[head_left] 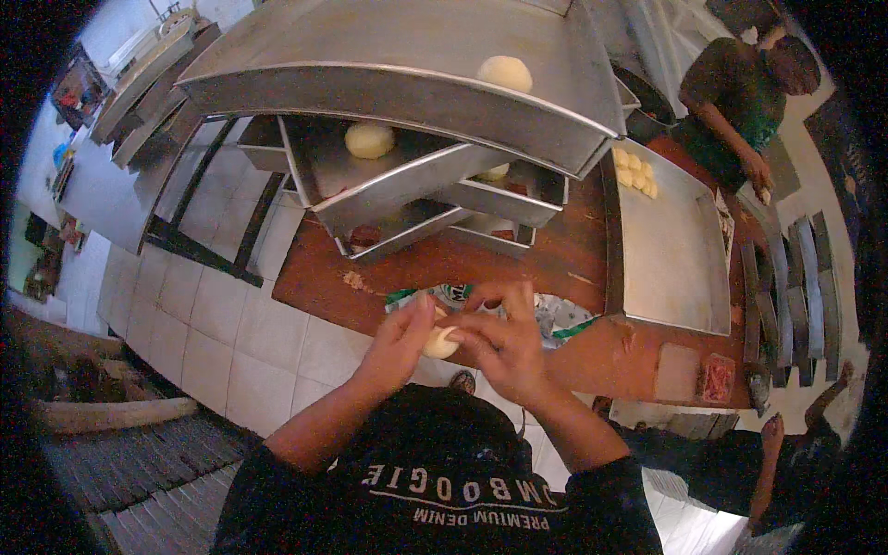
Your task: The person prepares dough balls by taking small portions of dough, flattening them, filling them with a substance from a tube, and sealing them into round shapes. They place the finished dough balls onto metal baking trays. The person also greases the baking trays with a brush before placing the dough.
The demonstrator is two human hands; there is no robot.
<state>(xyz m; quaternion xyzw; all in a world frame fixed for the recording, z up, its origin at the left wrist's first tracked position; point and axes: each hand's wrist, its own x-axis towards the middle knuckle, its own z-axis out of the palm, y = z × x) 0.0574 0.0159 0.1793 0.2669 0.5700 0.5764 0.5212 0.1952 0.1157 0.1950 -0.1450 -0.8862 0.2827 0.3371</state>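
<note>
A pale ball of dough [438,343] is held between my two hands in front of my chest, near the table's front edge. My left hand [404,340] cups it from the left, fingers pointing up. From the other side my right hand [504,340] presses it with thumb and fingertips. Parts of the dough are hidden behind the fingers. Just beyond my hands a white and green plastic bag [555,317] lies crumpled on the reddish-brown table [370,305].
Stacked metal trays hold dough balls: one [505,73] on the top tray [388,88], another [369,141] lower down. To the right, a long tray [671,259] holds several small dough pieces [635,174]. Plastic tubs [716,377] stand front right. Co-workers [740,111] are at the right.
</note>
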